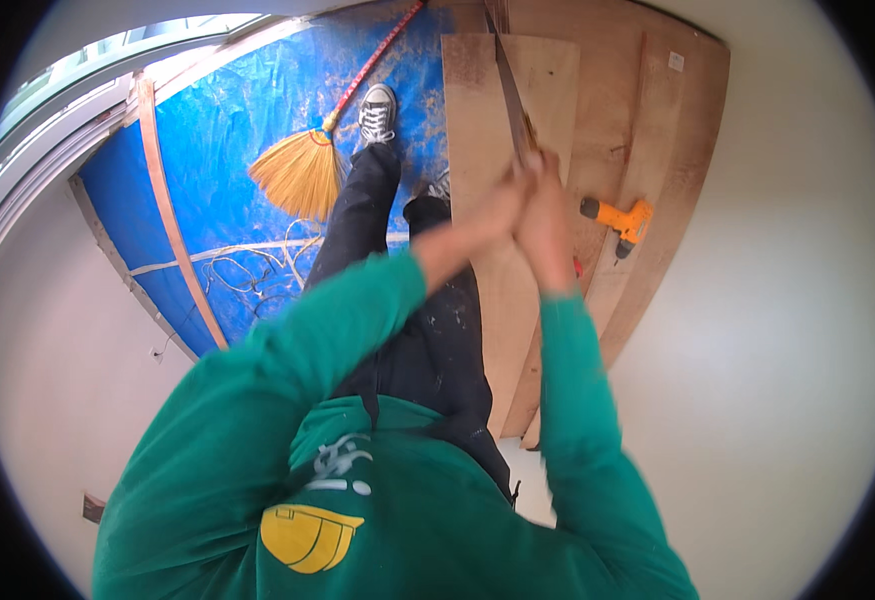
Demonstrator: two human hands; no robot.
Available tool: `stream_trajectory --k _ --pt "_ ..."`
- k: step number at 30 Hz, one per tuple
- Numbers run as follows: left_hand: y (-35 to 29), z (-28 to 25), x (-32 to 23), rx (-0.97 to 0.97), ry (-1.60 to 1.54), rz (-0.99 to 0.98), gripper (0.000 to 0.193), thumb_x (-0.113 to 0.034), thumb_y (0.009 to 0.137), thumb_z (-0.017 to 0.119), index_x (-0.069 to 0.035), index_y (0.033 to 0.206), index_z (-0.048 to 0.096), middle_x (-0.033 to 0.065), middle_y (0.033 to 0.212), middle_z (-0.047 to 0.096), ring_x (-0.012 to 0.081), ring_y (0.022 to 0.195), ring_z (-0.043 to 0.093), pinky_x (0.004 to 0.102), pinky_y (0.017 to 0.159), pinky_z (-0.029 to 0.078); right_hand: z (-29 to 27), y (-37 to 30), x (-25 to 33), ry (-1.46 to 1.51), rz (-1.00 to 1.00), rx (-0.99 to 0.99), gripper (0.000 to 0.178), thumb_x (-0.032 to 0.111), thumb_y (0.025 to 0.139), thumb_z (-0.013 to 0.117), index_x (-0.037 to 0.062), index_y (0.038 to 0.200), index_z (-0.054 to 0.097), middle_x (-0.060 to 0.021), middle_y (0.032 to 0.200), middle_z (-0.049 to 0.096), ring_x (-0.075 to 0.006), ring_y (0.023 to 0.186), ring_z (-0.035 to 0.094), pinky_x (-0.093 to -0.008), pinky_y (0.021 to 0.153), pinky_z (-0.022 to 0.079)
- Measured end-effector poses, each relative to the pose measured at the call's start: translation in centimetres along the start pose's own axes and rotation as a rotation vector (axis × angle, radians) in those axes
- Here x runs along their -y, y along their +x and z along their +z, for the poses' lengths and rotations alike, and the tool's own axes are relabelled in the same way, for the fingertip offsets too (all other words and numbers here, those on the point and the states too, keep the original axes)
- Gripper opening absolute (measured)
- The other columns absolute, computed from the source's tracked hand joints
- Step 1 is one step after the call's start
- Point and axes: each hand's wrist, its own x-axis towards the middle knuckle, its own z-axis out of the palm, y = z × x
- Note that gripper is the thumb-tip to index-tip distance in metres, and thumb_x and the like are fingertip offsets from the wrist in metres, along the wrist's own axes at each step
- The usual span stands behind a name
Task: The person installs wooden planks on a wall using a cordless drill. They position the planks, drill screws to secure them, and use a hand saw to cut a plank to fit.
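A long, dark, narrow hand saw (510, 88) points away from me over a light plywood board (482, 270). Its near end disappears into my hands, so the handle is mostly hidden. My right hand (545, 215) is closed around that end. Pressed up against it, my left hand (497, 208) is closed on the same end, its fingers somewhat smeared by motion. The board lies lengthwise beside my right leg, on top of other brown wooden boards (672, 130).
An orange cordless drill (619, 218) lies on the boards at right. On the blue tarp (227, 100) at left are a straw broom (302, 175), tangled cord (252, 275) and a wooden strip (172, 215). My sneaker (377, 115) stands beside the broom. Pale walls flank both sides.
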Motion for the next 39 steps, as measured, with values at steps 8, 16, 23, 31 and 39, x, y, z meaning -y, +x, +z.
stream_trajectory --k 8,16,23,31,39 --pt "-6.3 3.2 -2.9 0.059 -0.007 -0.142 0.080 -0.055 0.120 0.037 0.003 0.174 0.024 0.0181 0.181 0.029 0.0289 0.170 0.022 0.0416 0.137 0.019 -2.4 -4.5 3.5 -0.045 0.052 -0.036 0.035 0.028 0.117 0.045 0.0026 0.139 0.054 -0.0347 0.107 0.075 -0.0540 0.105 0.074 -0.0575 0.085 0.059" --pt "1.6 -0.3 -3.2 0.019 -0.218 -0.133 0.064 -0.055 0.121 0.037 -0.007 0.162 0.047 0.0138 0.151 0.064 0.0270 0.139 0.062 0.0470 0.112 0.053 0.4 2.6 1.2 -0.131 0.041 -0.018 0.037 0.030 0.117 0.043 0.0026 0.141 0.053 -0.0332 0.106 0.076 -0.0542 0.104 0.074 -0.0600 0.083 0.059" --pt "-7.1 3.3 -3.1 0.057 0.001 -0.097 0.076 -0.051 0.121 0.035 0.003 0.174 0.026 0.0228 0.179 0.031 0.0308 0.170 0.023 0.0417 0.138 0.018 -1.2 -5.0 1.1 -0.057 0.096 -0.041 0.039 0.027 0.116 0.047 0.0037 0.147 0.050 -0.0335 0.103 0.076 -0.0526 0.102 0.076 -0.0594 0.082 0.059" --pt "-2.9 1.5 -1.3 0.061 -0.053 -0.095 0.072 -0.053 0.122 0.034 0.000 0.170 0.035 0.0228 0.167 0.048 0.0287 0.158 0.043 0.0425 0.132 0.032 -0.7 -2.6 0.6 -0.022 0.065 -0.020 0.038 0.027 0.116 0.047 0.0042 0.146 0.051 -0.0338 0.102 0.076 -0.0510 0.102 0.077 -0.0563 0.082 0.060" --pt "-1.3 0.2 3.1 0.034 -0.088 -0.064 0.077 -0.059 0.120 0.036 0.000 0.170 0.035 0.0200 0.167 0.049 0.0300 0.156 0.046 0.0434 0.129 0.036 0.9 0.0 -0.8 -0.060 0.078 -0.022 0.036 0.028 0.118 0.045 0.0052 0.145 0.052 -0.0338 0.102 0.075 -0.0524 0.101 0.076 -0.0586 0.081 0.059"
